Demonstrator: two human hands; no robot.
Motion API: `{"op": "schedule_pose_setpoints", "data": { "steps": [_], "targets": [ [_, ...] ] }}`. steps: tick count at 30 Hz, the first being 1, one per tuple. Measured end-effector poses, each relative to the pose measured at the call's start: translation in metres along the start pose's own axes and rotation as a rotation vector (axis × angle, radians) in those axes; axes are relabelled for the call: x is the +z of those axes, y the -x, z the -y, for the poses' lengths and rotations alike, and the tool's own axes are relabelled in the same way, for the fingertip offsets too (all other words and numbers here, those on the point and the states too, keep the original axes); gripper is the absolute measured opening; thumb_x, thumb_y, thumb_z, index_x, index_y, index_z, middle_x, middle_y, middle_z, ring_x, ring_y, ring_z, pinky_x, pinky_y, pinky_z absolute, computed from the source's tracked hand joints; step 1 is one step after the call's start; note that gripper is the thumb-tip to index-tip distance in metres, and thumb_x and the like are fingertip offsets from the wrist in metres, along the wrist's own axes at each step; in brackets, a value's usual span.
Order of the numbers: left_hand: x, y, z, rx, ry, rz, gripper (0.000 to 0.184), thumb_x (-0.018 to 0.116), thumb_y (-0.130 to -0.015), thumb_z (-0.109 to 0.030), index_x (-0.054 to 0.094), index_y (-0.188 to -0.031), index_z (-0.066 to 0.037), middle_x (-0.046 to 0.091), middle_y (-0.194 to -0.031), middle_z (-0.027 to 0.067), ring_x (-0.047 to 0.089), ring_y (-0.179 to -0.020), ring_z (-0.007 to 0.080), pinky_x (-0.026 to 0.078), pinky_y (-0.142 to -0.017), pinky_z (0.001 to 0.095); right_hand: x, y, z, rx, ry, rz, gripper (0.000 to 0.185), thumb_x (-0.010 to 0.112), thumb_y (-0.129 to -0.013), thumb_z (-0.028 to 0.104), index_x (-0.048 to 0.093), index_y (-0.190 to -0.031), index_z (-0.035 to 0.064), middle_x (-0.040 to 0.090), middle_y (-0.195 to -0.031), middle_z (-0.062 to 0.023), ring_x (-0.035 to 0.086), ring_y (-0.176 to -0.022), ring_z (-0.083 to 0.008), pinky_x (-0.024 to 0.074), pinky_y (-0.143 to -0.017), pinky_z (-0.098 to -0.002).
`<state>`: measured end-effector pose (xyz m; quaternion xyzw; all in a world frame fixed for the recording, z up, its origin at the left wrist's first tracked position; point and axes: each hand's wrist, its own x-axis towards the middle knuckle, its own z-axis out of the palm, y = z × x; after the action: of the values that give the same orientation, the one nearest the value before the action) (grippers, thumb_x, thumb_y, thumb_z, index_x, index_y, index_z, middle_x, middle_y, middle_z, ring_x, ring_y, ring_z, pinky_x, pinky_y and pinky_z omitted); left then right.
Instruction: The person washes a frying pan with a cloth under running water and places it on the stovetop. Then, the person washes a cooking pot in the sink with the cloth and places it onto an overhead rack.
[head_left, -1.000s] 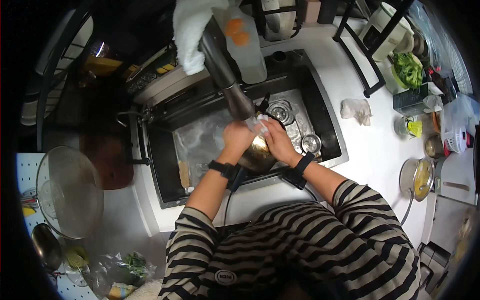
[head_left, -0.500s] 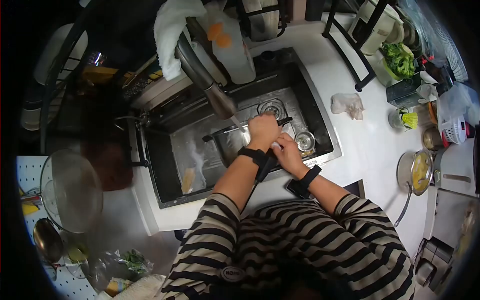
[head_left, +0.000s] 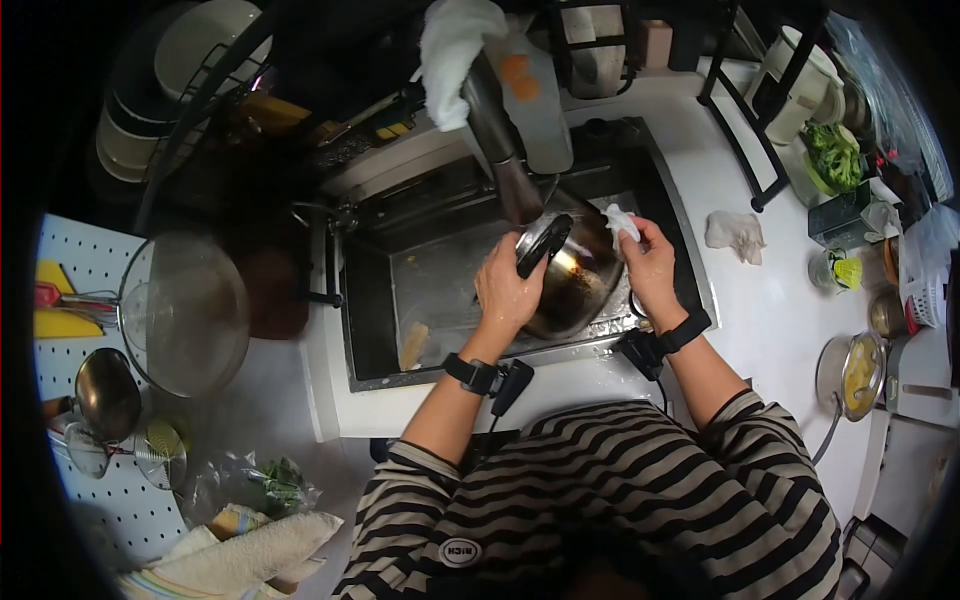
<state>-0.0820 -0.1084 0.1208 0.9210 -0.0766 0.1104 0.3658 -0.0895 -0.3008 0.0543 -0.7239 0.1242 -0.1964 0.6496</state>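
A shiny metal pot [head_left: 575, 285] with brown stains is tilted in the dark sink [head_left: 375, 345], below the faucet [head_left: 518, 190]. My left hand [head_left: 508, 285] grips the pot by its black handle [head_left: 545, 245], on the pot's left side. To the right of the pot, my right hand [head_left: 650, 262] pinches a crumpled white cloth [head_left: 620, 222] near the pot's upper right rim. A tan sponge-like piece [head_left: 413, 346] lies in the sink's lower left corner.
On the right counter are a crumpled wipe [head_left: 735, 236], a small pot with yellow contents [head_left: 862, 375] and a black rack [head_left: 735, 140]. A glass lid [head_left: 185, 315] is at the left, above a towel [head_left: 250, 555]. A white towel [head_left: 455, 60] hangs over the faucet.
The pot has turned and been raised into a tilt, its stained surface now showing. My left hand has moved left, and my right hand has moved up and right with the white cloth.
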Motion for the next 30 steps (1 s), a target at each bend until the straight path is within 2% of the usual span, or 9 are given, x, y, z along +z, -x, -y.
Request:
{"op": "schedule_pose_setpoints", "data": {
  "steps": [4, 10, 12, 16, 20, 23, 26, 28, 30],
  "targets": [
    [0.002, 0.013, 0.011, -0.087, 0.231, -0.08, 0.028, 0.061, -0.078, -0.015, 0.056, -0.103, -0.003, 0.062, -0.09, 0.0107, 0.059, -0.083, 0.019, 0.043, -0.075, 0.0277, 0.004, -0.015, 0.024, 0.038, -0.047, 0.06, 0.024, 0.058, -0.08, 0.014, 0.057, -0.099, -0.0016, 0.06, -0.083, -0.0036, 0.051, -0.073, -0.0093, 0.0419, -0.067, -0.0226],
    [-0.017, 0.024, 0.028, -0.14, 0.592, -0.273, 0.025, 0.057, -0.08, -0.009, 0.057, -0.103, 0.002, 0.062, -0.094, 0.01, 0.056, -0.086, 0.0159, 0.043, -0.08, 0.0273, 0.013, -0.021, 0.038, -0.229, 0.051, 0.127, 0.028, 0.055, -0.079, 0.012, 0.053, -0.104, 0.0007, 0.054, -0.092, -0.009, 0.051, -0.085, -0.0174, 0.0398, -0.076, -0.0267],
    [-0.009, 0.026, 0.062, -0.306, 0.646, -0.348, 0.03, 0.057, -0.083, -0.019, 0.057, -0.101, 0.006, 0.061, -0.094, 0.0111, 0.055, -0.088, 0.0175, 0.041, -0.083, 0.0278, 0.016, -0.019, 0.041, -0.357, 0.364, 0.24, 0.03, 0.051, -0.078, 0.009, 0.051, -0.108, 0.0036, 0.049, -0.097, -0.0149, 0.044, -0.098, -0.0316, 0.0349, -0.087, -0.0367],
    [-0.005, 0.027, 0.085, -0.441, 0.943, -0.426, 0.034, 0.051, -0.087, -0.025, 0.058, -0.104, 0.003, 0.058, -0.103, 0.0096, 0.053, -0.095, 0.0182, 0.039, -0.085, 0.028, 0.06, 0.006, 0.056, -0.733, 0.395, 0.292, 0.023, 0.053, -0.08, 0.013, 0.054, -0.1, 0.0019, 0.05, -0.102, -0.0159, 0.046, -0.099, -0.0339, 0.0357, -0.088, -0.0402],
    [0.009, 0.025, 0.104, -0.448, 1.114, -0.457, 0.034, 0.048, -0.088, -0.025, 0.057, -0.106, 0.002, 0.058, -0.105, 0.007, 0.053, -0.095, 0.0169, 0.04, -0.085, 0.0287, 0.077, 0.034, 0.066, -1.008, 0.454, 0.636, 0.017, 0.055, -0.074, 0.008, 0.058, -0.091, 0.0081, 0.056, -0.101, -0.0092, 0.05, -0.101, -0.0278, 0.037, -0.088, -0.0394],
    [0.004, 0.026, 0.11, -0.522, 1.19, -0.426, 0.033, 0.048, -0.088, -0.024, 0.057, -0.107, 0.001, 0.058, -0.104, 0.0071, 0.054, -0.094, 0.0172, 0.041, -0.083, 0.0288, 0.072, 0.01, 0.05, -0.978, 0.408, 0.554, 0.026, 0.054, -0.069, 0.007, 0.058, -0.095, 0.0104, 0.056, -0.102, -0.0085, 0.051, -0.101, -0.0275, 0.0366, -0.089, -0.0404],
    [0.015, 0.034, 0.14, -0.496, 1.273, -0.408, 0.033, 0.048, -0.088, -0.025, 0.056, -0.107, 0.001, 0.058, -0.105, 0.007, 0.053, -0.094, 0.0168, 0.041, -0.084, 0.0285, 0.068, -0.028, 0.002, -0.393, 0.116, 0.343, 0.025, 0.037, -0.088, 0.014, 0.054, -0.103, 0.0024, 0.056, -0.099, -0.015, 0.051, -0.098, -0.0303, 0.0381, -0.088, -0.0335],
    [0.013, 0.038, 0.145, -0.477, 1.271, -0.346, 0.035, 0.048, -0.088, -0.026, 0.055, -0.109, 0.001, 0.057, -0.107, 0.0071, 0.052, -0.098, 0.0172, 0.039, -0.086, 0.0285, 0.056, -0.062, -0.047, -0.102, -0.041, 0.509, 0.027, 0.038, -0.09, 0.017, 0.053, -0.108, 0.0031, 0.054, -0.11, -0.0087, 0.05, -0.101, -0.0175, 0.0365, -0.089, -0.0276],
    [0.015, 0.035, 0.154, -0.474, 1.282, -0.276, 0.035, 0.047, -0.089, -0.026, 0.055, -0.109, 0.002, 0.056, -0.108, 0.0068, 0.051, -0.099, 0.0172, 0.038, -0.087, 0.0287, 0.052, -0.068, -0.022, 0.058, 0.073, 0.656, 0.029, 0.037, -0.089, 0.016, 0.053, -0.11, 0.003, 0.054, -0.112, -0.0105, 0.05, -0.104, -0.0206, 0.0365, -0.09, -0.0286]
  ]
}}
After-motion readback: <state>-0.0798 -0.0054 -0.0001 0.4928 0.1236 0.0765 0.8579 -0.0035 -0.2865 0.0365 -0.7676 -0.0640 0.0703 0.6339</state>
